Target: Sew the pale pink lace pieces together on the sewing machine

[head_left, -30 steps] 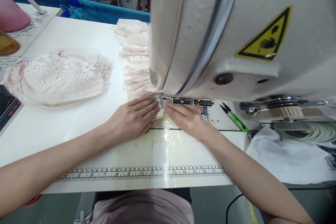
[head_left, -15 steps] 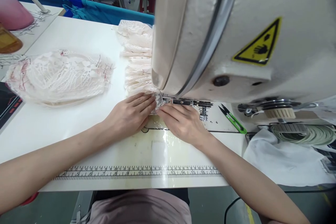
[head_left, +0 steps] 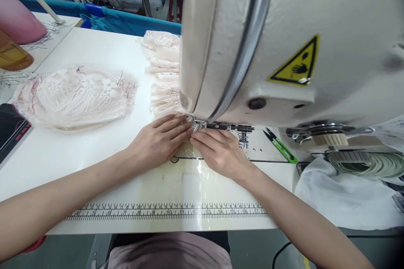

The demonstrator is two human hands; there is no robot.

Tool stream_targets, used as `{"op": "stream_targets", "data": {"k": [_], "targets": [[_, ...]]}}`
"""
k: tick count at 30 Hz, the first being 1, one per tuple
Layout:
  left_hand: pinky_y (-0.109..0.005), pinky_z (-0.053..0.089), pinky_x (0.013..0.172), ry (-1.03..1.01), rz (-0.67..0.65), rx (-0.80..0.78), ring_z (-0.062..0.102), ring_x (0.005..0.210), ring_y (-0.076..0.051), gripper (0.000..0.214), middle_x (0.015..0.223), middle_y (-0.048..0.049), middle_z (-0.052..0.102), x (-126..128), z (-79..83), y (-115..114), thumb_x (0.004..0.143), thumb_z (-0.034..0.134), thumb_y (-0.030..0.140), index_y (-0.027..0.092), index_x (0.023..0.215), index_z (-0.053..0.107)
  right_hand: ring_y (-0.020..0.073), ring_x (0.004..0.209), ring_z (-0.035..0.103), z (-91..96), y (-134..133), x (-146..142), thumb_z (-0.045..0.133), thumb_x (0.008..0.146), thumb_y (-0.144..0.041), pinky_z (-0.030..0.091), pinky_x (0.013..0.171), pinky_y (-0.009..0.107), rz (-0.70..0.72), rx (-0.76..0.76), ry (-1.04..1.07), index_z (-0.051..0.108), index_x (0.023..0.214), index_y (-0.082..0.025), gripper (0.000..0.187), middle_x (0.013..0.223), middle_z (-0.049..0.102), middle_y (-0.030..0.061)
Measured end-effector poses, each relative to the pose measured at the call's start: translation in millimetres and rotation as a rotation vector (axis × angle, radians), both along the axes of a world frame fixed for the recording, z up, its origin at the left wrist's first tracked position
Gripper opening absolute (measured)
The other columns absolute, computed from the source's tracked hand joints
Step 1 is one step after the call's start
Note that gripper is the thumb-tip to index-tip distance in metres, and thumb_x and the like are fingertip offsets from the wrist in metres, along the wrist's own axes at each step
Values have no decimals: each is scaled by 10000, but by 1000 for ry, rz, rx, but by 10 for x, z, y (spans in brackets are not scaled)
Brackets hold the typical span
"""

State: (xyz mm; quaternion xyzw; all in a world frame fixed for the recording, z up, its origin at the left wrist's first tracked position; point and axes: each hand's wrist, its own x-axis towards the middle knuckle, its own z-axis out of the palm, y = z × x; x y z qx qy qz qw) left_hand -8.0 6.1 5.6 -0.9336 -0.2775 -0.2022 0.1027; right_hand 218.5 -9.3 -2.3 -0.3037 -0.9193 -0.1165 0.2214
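My left hand (head_left: 159, 139) lies flat on the white table, fingers stretched toward the needle of the cream sewing machine (head_left: 284, 46). My right hand (head_left: 217, 150) lies flat beside it, fingertips meeting the left ones. Both press on a small piece of white lace (head_left: 196, 126) right under the presser foot (head_left: 217, 126). Most of that lace piece is hidden by my fingers and the machine head. Behind the needle a chain of sewn lace pieces (head_left: 162, 75) runs away across the table.
A heap of lace pieces (head_left: 72, 96) lies at the left. Green thread snips (head_left: 282, 147) rest right of the needle. White cloth (head_left: 344, 195) and coiled tape (head_left: 369, 164) sit at the far right. A ruler strip (head_left: 167, 211) runs along the table's front edge.
My two hands have closed together and slid slightly toward the needle, and less of the lace piece shows between the fingertips. The view shifted a little.
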Motion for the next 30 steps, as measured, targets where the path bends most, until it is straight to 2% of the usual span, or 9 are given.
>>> {"op": "stream_targets", "data": {"k": [4, 17, 24, 30], "targets": [[-388, 534, 1002, -4, -1, 41, 654, 1143, -249, 315, 1190, -99, 704, 23, 6, 2, 959, 451, 174, 105, 1160, 684, 122, 984, 628, 6, -4, 11, 540, 875, -47, 465, 742, 283, -9, 6, -13, 653, 1020, -166, 219, 1076, 723, -18], [-358, 533, 953, -26, 39, -5, 648, 1107, -241, 303, 1173, -109, 700, 60, 8, -18, 916, 510, 194, 138, 1170, 665, 104, 903, 654, -1, 21, 75, 520, 857, -12, 480, 743, 272, -54, -21, 10, 667, 996, -182, 264, 1091, 727, -14], [-387, 529, 953, -45, 52, -62, 623, 1143, -266, 321, 1202, -124, 682, 66, -7, -25, 901, 529, 194, 143, 1192, 655, 106, 915, 672, -29, 43, 108, 521, 885, -32, 529, 763, 259, -44, -54, 45, 670, 1019, -171, 244, 1107, 727, 16], [-383, 526, 960, -37, 53, -53, 610, 1164, -265, 327, 1225, -119, 673, 52, -20, -32, 909, 533, 200, 149, 1209, 652, 127, 918, 689, -50, 56, 138, 521, 902, -46, 568, 776, 265, -42, -43, 42, 675, 1059, -145, 241, 1136, 718, 49]]}}
